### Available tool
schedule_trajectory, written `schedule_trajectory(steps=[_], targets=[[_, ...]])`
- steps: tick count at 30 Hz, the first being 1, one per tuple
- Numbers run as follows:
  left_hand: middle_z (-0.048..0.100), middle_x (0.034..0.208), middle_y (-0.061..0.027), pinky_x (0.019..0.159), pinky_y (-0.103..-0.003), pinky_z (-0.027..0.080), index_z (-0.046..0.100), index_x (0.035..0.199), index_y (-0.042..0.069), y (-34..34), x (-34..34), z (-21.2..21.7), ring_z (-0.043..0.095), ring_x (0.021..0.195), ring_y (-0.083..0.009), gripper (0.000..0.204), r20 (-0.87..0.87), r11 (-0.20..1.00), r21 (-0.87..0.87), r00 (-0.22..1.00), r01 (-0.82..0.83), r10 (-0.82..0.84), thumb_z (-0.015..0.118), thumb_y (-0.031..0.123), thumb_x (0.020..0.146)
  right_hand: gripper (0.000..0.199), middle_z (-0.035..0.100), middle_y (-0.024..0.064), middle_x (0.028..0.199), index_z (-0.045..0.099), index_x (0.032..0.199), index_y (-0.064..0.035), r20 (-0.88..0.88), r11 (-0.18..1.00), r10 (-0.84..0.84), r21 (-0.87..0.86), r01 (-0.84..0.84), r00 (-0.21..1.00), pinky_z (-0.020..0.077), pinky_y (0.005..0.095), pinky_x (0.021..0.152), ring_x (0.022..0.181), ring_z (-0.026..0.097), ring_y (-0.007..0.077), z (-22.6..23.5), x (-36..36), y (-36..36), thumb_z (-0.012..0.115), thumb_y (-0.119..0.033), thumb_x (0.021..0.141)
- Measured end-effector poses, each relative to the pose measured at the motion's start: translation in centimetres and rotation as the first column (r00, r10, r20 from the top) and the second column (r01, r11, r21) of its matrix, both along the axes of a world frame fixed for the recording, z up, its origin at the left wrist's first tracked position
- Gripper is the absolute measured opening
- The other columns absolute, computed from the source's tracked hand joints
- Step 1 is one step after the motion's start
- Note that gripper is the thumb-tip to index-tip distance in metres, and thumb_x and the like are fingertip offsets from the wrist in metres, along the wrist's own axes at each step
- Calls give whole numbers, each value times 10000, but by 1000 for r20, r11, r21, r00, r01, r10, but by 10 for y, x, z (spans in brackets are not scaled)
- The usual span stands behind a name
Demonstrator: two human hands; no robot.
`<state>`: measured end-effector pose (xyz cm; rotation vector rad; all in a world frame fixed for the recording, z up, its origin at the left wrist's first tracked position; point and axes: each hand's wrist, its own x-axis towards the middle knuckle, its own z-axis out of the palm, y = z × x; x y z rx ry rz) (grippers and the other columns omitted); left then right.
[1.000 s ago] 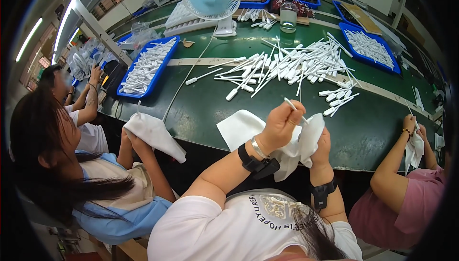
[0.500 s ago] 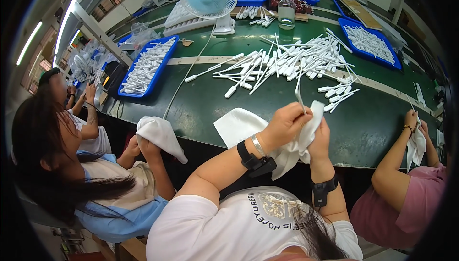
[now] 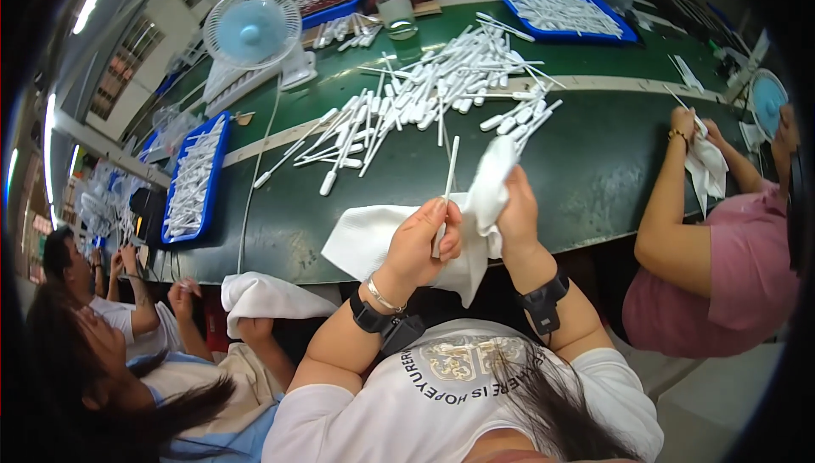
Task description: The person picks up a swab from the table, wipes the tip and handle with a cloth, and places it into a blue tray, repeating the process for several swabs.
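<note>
My left hand (image 3: 419,241) is closed around a thin white plastic stick (image 3: 453,164), which points up out of the fist. Its lower end is mostly hidden by the fingers. My right hand (image 3: 519,218) grips a bunched white cloth (image 3: 492,181) just beside it; whether anything is wrapped inside the cloth cannot be seen. More white cloth (image 3: 361,241) spreads behind my left hand over the table's near edge. Beyond my hands lies a loose pile of white sticks with wider ends (image 3: 424,89).
Blue trays of white sticks stand at the left (image 3: 202,196) and far right (image 3: 567,15) of the green table (image 3: 611,157). A fan (image 3: 251,32) and glass jar (image 3: 396,11) are farther back. Co-workers sit on both sides, the right one (image 3: 722,251) holding a cloth.
The view has turned right, so the table's things appear farther left. My left hand has drawn apart from the cloth in my right hand, and the stick now stands more upright and free of it.
</note>
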<state>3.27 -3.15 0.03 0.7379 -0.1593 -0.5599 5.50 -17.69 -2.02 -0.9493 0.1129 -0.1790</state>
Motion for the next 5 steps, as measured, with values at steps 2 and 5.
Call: schedule_trajectory(steps=[2, 5], targets=[[411, 538, -33, 469, -221, 297, 467, 848, 40, -5, -3, -8, 322, 468, -103, 281, -76, 1000, 23, 997, -2, 4, 333, 273, 928, 268, 538, 31, 875, 463, 1055, -30, -12, 999, 42, 2, -42, 999, 426, 240, 683, 763, 518, 98, 0, -5, 0, 393, -246, 913], [417, 545, -41, 482, -233, 314, 462, 851, 48, -11, -2, -12, 349, 481, -117, 265, -40, 988, 153, 999, -21, 27, 348, 276, 924, 317, 550, 40, 937, 448, 1120, -22, -24, 933, 359, 17, -358, 933, 416, 231, 750, 838, 528, 115, -2, -7, -1, 450, -242, 892]])
